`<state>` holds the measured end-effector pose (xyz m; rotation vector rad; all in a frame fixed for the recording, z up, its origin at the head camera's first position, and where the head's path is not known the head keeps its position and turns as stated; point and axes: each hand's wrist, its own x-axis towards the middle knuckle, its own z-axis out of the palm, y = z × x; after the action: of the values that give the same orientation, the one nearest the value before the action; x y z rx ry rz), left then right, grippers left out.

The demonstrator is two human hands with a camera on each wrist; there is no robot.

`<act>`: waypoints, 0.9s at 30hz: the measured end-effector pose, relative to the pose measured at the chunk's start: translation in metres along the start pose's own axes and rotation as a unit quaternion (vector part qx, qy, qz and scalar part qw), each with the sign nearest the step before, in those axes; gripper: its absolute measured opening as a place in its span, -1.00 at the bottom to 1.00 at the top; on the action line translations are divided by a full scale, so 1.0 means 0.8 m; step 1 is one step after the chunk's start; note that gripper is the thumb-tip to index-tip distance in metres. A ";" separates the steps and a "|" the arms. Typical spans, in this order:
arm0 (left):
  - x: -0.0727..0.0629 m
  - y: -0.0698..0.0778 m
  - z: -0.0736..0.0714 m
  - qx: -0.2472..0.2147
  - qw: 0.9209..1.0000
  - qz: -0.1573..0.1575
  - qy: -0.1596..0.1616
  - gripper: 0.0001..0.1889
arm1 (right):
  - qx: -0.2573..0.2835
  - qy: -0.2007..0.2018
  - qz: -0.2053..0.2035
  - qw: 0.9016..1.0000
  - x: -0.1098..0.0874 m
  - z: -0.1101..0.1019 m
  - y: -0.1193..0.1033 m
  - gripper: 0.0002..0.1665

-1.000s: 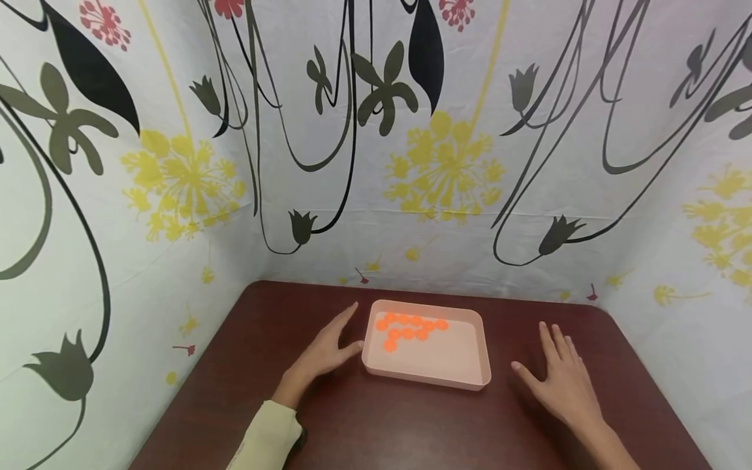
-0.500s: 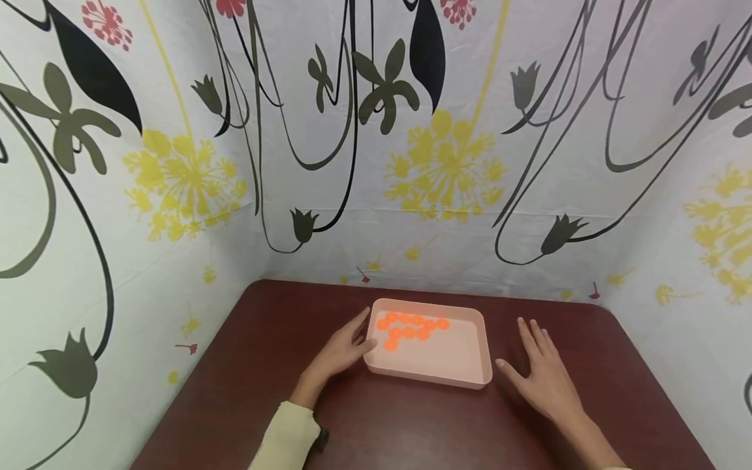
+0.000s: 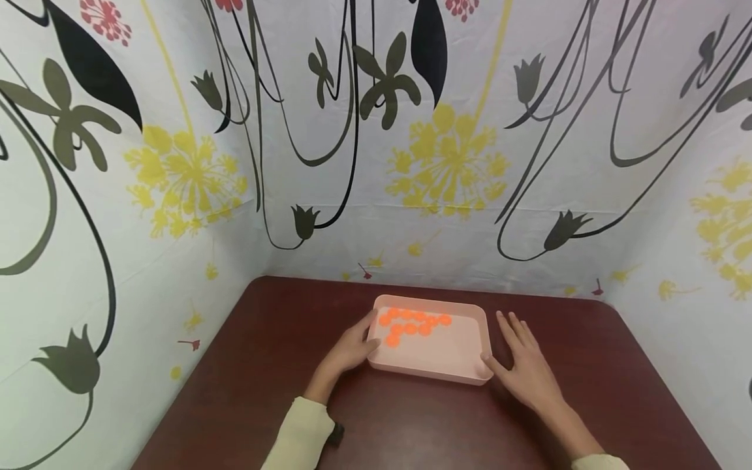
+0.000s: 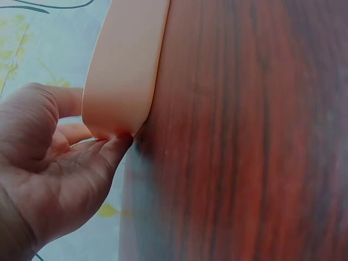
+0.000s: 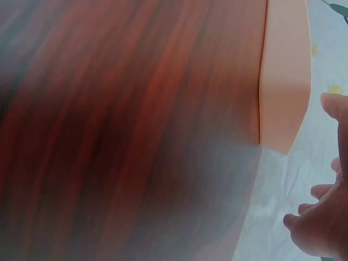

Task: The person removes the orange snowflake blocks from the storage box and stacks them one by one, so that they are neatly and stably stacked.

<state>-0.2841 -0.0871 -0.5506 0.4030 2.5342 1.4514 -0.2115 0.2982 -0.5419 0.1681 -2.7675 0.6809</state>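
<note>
A shallow peach tray [image 3: 435, 374] stands on the dark reddish-brown table, in the middle of the head view. Several bright orange round pieces [image 3: 410, 328] lie in its back left part; their kind cannot be told. My left hand [image 3: 348, 349] grips the tray's left side, with the thumb over the rim. In the left wrist view, fingers of the left hand [image 4: 60, 157] reach round the tray's corner [image 4: 122, 70]. My right hand [image 3: 531, 372] is at the tray's right side, fingers straight and spread, thumb at the rim. The right wrist view has the right hand [image 5: 326, 217] beside the tray wall [image 5: 285, 81].
The table [image 3: 411, 431] has rounded back corners. White cloth [image 3: 329, 189] with printed flowers hangs behind it and at both sides. A dark band [image 3: 336, 434] shows at the left wrist.
My left hand has moved right and taken hold of the tray's left side. The right hand has moved left to the tray's right edge. The orange pieces lie as before.
</note>
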 end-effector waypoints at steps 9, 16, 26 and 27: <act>0.003 0.001 -0.002 0.018 1.000 -0.014 -0.010 -0.22 | 0.074 0.010 0.003 0.997 0.014 0.013 -0.031 0.16; 0.002 -0.003 -0.002 0.010 1.000 -0.013 -0.012 -0.21 | 0.138 0.024 0.004 0.990 0.026 0.022 -0.055 0.16; -0.001 -0.002 -0.003 -0.024 0.999 -0.019 -0.013 -0.20 | 0.268 0.002 0.073 0.961 0.042 0.039 -0.076 -0.03; -0.001 -0.002 -0.003 -0.026 0.999 -0.018 -0.012 -0.20 | 0.273 0.001 0.078 0.959 0.044 0.040 -0.077 -0.04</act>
<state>-0.2844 -0.0900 -0.5510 0.3640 2.4660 1.4864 -0.2416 0.2269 -0.5317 0.0589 -2.5370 1.4727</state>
